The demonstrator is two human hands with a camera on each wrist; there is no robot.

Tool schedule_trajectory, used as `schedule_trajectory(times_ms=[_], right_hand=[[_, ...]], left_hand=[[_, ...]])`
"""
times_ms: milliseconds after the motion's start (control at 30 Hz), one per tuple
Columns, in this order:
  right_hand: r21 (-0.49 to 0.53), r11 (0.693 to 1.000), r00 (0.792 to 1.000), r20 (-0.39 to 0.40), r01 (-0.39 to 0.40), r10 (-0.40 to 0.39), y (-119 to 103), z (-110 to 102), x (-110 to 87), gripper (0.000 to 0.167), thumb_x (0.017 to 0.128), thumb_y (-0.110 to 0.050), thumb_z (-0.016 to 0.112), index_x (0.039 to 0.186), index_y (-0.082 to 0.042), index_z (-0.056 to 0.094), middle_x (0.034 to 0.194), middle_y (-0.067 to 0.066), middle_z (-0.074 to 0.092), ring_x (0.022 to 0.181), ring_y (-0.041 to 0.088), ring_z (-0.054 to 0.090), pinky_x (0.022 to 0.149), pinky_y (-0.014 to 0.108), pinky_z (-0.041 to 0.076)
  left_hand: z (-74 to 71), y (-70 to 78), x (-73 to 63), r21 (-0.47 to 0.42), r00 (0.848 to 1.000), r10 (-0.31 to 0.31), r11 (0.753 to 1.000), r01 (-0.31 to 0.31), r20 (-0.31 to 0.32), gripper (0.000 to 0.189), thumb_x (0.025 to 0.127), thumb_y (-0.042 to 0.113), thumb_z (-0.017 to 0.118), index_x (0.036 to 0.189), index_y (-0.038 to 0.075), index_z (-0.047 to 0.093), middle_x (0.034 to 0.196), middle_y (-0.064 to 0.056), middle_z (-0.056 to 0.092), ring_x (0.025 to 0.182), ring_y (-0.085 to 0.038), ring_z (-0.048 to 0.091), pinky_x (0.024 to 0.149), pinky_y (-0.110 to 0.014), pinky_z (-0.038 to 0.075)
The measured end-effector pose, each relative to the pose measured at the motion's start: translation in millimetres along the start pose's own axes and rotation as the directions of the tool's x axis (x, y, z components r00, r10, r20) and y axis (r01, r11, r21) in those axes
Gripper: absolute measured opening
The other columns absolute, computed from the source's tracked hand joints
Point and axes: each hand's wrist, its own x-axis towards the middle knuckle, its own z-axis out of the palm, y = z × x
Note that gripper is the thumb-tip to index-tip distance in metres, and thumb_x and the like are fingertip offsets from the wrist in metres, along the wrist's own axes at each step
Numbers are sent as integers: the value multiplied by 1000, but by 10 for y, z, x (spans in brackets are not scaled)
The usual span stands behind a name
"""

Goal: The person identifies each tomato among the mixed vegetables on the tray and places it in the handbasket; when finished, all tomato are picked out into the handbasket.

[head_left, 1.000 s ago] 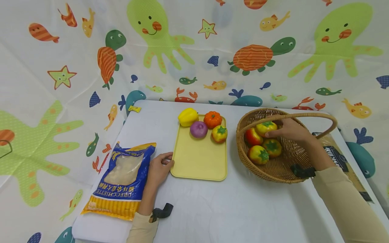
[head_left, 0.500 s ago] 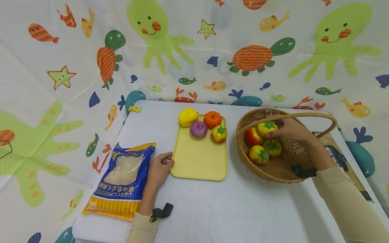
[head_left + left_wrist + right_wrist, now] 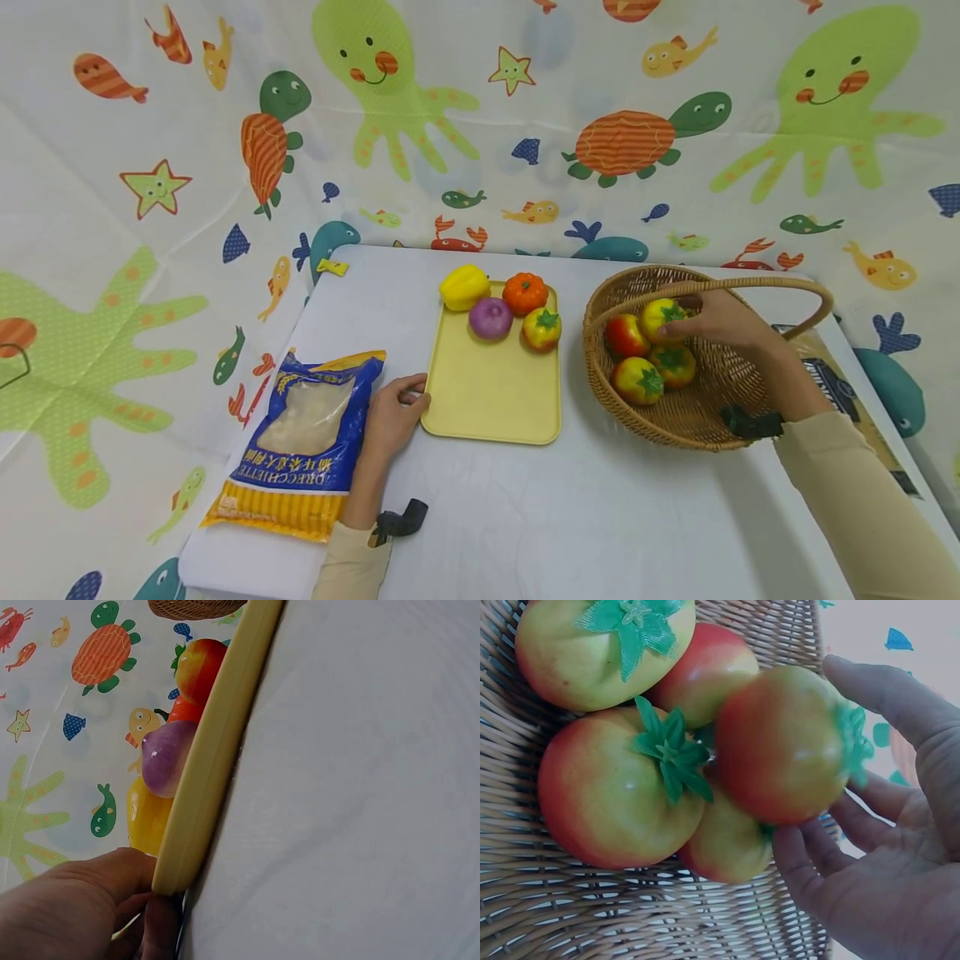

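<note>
In the head view my left hand (image 3: 392, 417) holds the left edge of a yellow tray (image 3: 491, 400); in the left wrist view its fingers pinch the tray's corner. On the tray's far half sit a yellow bell pepper (image 3: 465, 288), a purple onion (image 3: 491, 319), an orange pumpkin (image 3: 525, 293) and a toy tomato (image 3: 542, 331). My right hand (image 3: 723, 321) reaches into a wicker basket (image 3: 708, 412). Its thumb and fingers are around a red-yellow tomato (image 3: 780, 746) with a green calyx, above several other tomatoes (image 3: 619, 787).
A blue and yellow pasta bag (image 3: 300, 446) lies beside my left forearm. The basket's handle (image 3: 780, 287) arches over my right wrist. Behind the basket is a brown flat package (image 3: 832, 387). A small yellow packet (image 3: 332, 267) lies at the table's far left corner.
The tomato at my right hand has shifted slightly right inside the basket and turned, its green calyx now facing my hand. My left hand and the tray have stayed put.
</note>
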Motion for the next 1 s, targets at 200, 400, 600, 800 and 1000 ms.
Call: schedule_trajectory(times_ms=[200, 400, 600, 800, 1000], right_hand=[[10, 999, 999, -7, 37, -37, -26, -25, -22, 71, 85, -30, 79, 144, -10, 46, 146, 17, 44, 133, 44, 39, 103, 64, 31], [-24, 1000, 1000, -13, 3, -3, -128, -61, -126, 80, 86, -34, 78, 151, -11, 37, 147, 21, 42, 135, 47, 35, 103, 68, 27], [-25, 998, 998, -26, -61, 60, -344, -67, -334, 88, 85, -42, 77, 153, -10, 31, 147, 22, 40, 134, 47, 35, 99, 68, 32], [-73, 997, 1000, -24, 1, -3, -571, -16, -575, 79, 85, -40, 77, 146, -5, 41, 144, 23, 44, 130, 45, 39, 95, 66, 38], [-83, 992, 995, -26, 95, -97, -748, 42, -788, 73, 86, -35, 78, 146, -10, 44, 143, 17, 46, 126, 43, 45, 93, 56, 47]], left_hand=[[7, 5, 4, 0, 1000, -1, 1000, 1, 2, 34, 89, 14, 72, 122, 8, 70, 100, -3, 70, 83, -18, 60, 68, -31, 49], [8, 7, 3, 0, 1000, -8, 1000, 8, 0, 33, 89, 14, 72, 122, 8, 70, 99, -3, 69, 82, -18, 60, 68, -31, 49], [6, 14, 8, 5, 1000, -13, 1000, 13, 5, 34, 89, 14, 71, 123, 8, 70, 100, -3, 69, 83, -18, 60, 69, -32, 49], [-1, 23, 7, 10, 1000, -13, 1000, 13, 4, 34, 89, 14, 71, 123, 8, 70, 100, -4, 69, 84, -19, 60, 69, -33, 48], [-1, 28, -3, 12, 1000, -9, 1000, 9, 7, 35, 89, 14, 71, 123, 8, 69, 100, -4, 69, 83, -19, 60, 68, -32, 48]])
